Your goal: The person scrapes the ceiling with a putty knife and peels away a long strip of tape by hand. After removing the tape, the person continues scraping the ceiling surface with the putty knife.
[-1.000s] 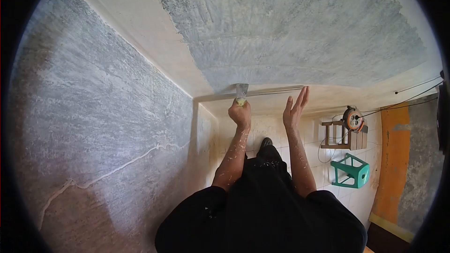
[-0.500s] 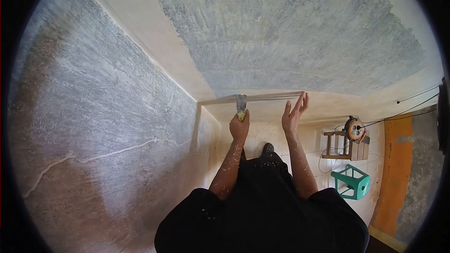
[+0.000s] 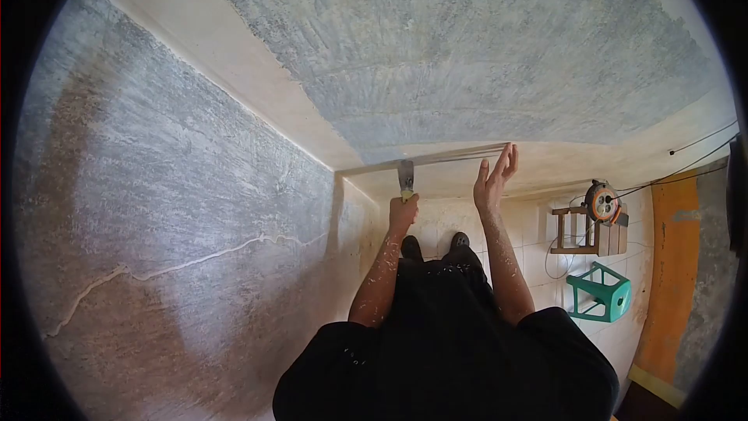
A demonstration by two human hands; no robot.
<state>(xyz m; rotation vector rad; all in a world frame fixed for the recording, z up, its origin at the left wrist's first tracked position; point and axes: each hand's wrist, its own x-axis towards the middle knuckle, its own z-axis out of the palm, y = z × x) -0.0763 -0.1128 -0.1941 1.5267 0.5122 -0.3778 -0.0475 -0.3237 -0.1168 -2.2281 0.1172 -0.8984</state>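
Scraper (image 3: 405, 175): in our left fist, blade pointing away from us. Its tip sits on the thin ridge line (image 3: 452, 157) along the lower edge of the front wall, near the corner with the left wall.
Left hand (image 3: 403, 210): clenched round the scraper's handle, arm stretched out. We judge the straight arm puts push behind the blade.
Right hand (image 3: 493, 181): empty, fingers straight and close together, palm turned to the front wall just right of the blade. It looks like a brace, but we can't tell if it touches.
Front wall (image 3: 467, 54): big grey patch, with a cream band left along its lower edge and at the corner. The blade is working in that band.
Left wall (image 3: 171, 187): grey-brown, with a pale crack line across it.
Shoes (image 3: 411, 247): two dark toes on the white tiled floor (image 3: 538, 265), tight to the wall's foot, so we're standing close in.
Wooden stool (image 3: 580, 234): by the right edge of the floor, well apart from both hands.
Cable reel (image 3: 604, 203): orange, sitting on top of the wooden stool, with its cable running off to the right.
Teal stool (image 3: 598, 293): just beside the wooden one, tipped over.
Orange panel (image 3: 674, 265): far right, beyond the stools.
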